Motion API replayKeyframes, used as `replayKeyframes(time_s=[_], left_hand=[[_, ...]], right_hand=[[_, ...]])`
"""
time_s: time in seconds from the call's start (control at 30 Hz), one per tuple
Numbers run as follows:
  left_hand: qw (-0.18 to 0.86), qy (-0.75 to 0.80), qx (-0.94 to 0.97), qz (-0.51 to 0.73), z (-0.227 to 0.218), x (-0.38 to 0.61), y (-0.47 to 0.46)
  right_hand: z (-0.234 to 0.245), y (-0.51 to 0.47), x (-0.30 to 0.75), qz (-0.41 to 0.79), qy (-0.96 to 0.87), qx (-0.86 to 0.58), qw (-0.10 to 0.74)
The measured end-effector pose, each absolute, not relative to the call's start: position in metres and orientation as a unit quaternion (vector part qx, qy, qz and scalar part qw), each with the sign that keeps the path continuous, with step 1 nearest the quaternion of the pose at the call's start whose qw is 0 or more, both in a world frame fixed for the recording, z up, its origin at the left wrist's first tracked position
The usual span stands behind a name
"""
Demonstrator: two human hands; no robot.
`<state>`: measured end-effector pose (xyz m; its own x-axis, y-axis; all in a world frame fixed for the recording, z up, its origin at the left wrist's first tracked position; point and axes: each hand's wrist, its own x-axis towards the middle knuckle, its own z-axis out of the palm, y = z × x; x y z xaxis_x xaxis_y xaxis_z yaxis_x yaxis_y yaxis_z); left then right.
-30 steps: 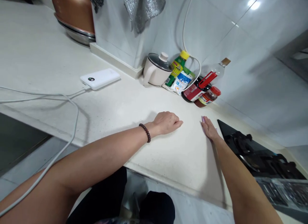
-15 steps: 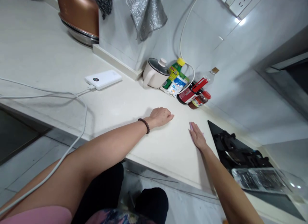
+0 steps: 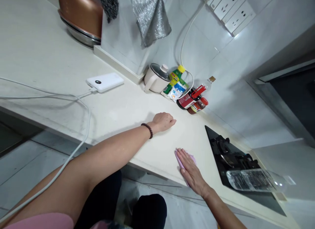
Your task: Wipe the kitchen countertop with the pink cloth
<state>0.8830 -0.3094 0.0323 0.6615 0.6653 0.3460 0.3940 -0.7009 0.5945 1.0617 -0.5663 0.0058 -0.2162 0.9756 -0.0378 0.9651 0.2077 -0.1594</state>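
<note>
My right hand lies flat, fingers stretched out, pressing a small pink cloth onto the pale countertop near its front edge. My left hand rests on the counter further back with its fingers curled under, nothing visible in it. A dark bead bracelet circles the left wrist.
A black gas hob sits right of my right hand, a clear glass piece lying on it. A small white pot, bottles and jars crowd the corner. A white power bank with cable lies left. Wall sockets above.
My right hand has slid the pink cloth toward me, from beside the hob's far corner to the counter's front edge. The left hand stayed put. The view tilted up.
</note>
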Motion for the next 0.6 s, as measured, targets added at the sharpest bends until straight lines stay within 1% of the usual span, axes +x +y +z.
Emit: replayKeyframes(time_s=[0.13, 0.23, 0.37, 0.47, 0.6], left_hand=[[0.225, 0.276, 0.892, 0.279, 0.035, 0.886, -0.316], [0.215, 0.265, 0.899, 0.274, 0.037, 0.886, -0.320], [0.189, 0.234, 0.916, 0.264, 0.038, 0.888, -0.328], [0.179, 0.208, 0.927, 0.255, 0.038, 0.890, -0.335], [0.176, 0.197, 0.932, 0.249, 0.038, 0.892, -0.339]], right_hand=[[0.002, -0.523, 1.090, 0.063, -0.770, -0.633, 0.055], [-0.005, -0.472, 1.124, 0.027, -0.750, -0.651, 0.110], [-0.012, -0.398, 1.175, -0.054, -0.708, -0.681, 0.181], [-0.011, -0.349, 1.207, -0.092, -0.671, -0.710, 0.194], [-0.006, -0.304, 1.223, -0.103, -0.626, -0.749, 0.189]])
